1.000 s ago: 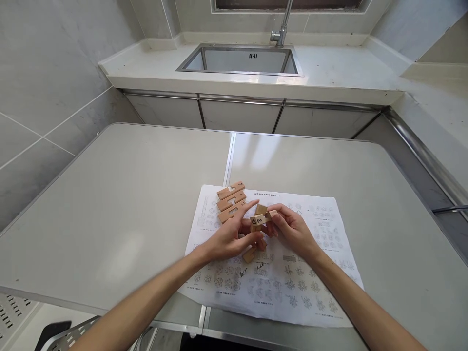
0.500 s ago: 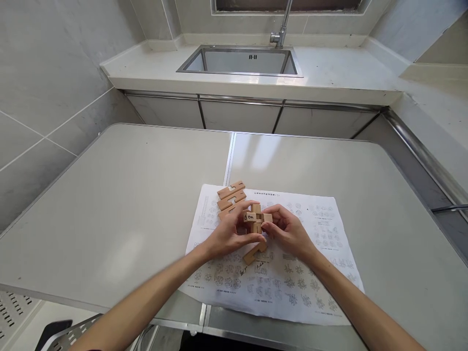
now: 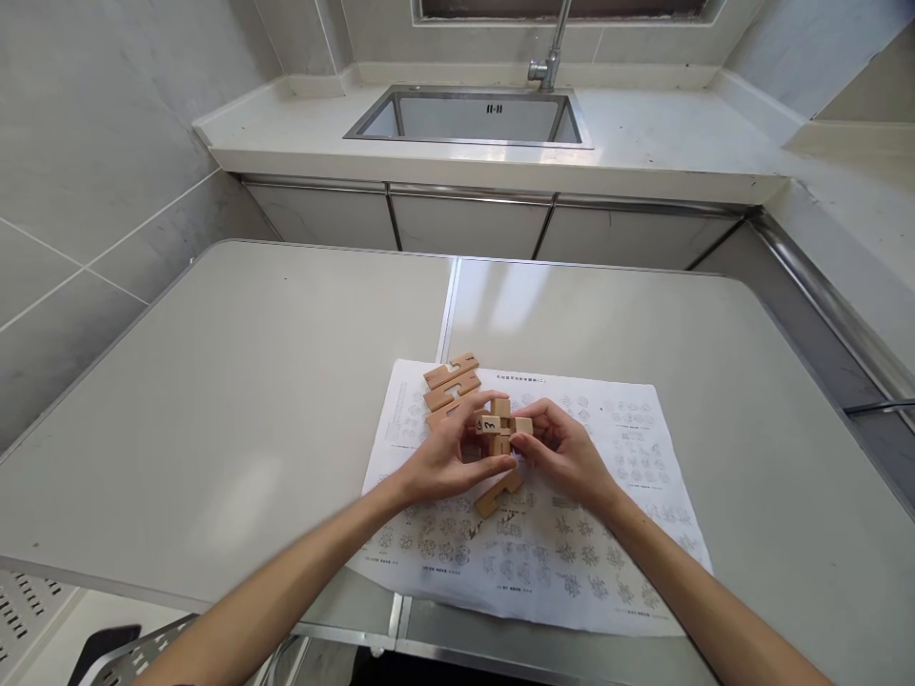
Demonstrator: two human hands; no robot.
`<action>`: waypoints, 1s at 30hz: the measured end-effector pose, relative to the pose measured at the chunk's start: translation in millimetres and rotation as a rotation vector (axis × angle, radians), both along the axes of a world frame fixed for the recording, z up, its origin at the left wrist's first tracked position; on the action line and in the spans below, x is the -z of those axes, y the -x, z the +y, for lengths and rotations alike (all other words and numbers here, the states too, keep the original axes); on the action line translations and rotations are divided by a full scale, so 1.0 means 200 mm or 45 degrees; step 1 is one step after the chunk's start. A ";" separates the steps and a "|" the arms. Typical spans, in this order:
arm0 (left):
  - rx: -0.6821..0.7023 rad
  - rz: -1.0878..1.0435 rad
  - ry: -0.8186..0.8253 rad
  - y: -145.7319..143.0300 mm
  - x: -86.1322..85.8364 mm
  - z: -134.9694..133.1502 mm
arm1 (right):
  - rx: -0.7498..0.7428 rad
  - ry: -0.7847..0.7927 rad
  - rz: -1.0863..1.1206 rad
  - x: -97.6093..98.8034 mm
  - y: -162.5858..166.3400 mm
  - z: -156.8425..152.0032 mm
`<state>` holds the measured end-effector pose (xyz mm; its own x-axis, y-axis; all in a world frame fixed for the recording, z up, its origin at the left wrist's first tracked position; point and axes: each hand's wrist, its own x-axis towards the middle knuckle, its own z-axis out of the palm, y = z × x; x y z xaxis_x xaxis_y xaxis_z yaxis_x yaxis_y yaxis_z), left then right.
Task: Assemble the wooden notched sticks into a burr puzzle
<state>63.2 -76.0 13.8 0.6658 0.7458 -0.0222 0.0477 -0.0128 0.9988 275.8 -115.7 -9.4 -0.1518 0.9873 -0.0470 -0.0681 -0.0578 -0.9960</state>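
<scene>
"What kind of room is it?"

"A kitchen corner, with a grey tiled wall (image 3: 107, 124) at the left. A pale table (image 3: 321, 381) takes up most of the view, a metal seam running across it. Beyond its far edge is a white counter (image 3: 658, 143) with a sink (image 3: 468, 144) and a tap (image 3: 547, 69)."

"And on the table?"

"A printed sheet (image 3: 529, 562), lying slightly askew over the seam, covered in small diagrams."

"How are the arms placed?"

"Both forearms come in from the near edge and meet over the sheet. The left hand (image 3: 447, 464) curves in a C, its thumb on the near side and a finger along the far side of a wooden cluster (image 3: 503, 424). The right hand (image 3: 564, 448) is pinched closed on the cluster's right-hand block. The lower fingers are mostly hidden, so I can't be sure how they grip."

"Any smaller pieces?"

"Notched wooden strips (image 3: 439, 395) lie beyond the left hand, and one loose block (image 3: 497, 495) sits just below the cluster, on the sheet."
</scene>
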 end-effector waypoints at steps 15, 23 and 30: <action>0.101 -0.045 -0.054 0.00 -0.01 0.00 | -0.076 0.076 0.093 0.01 -0.03 0.01; 0.089 -0.055 -0.048 0.00 0.00 0.00 | -0.074 0.050 0.091 -0.01 -0.01 0.01; 0.122 -0.041 -0.056 0.00 0.01 -0.01 | -0.008 0.041 0.044 -0.03 0.01 0.00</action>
<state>63.7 -77.2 12.5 0.7339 0.6785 0.0320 0.0118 -0.0599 0.9981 273.7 -115.0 -3.6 -0.1603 0.9844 -0.0731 -0.1020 -0.0902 -0.9907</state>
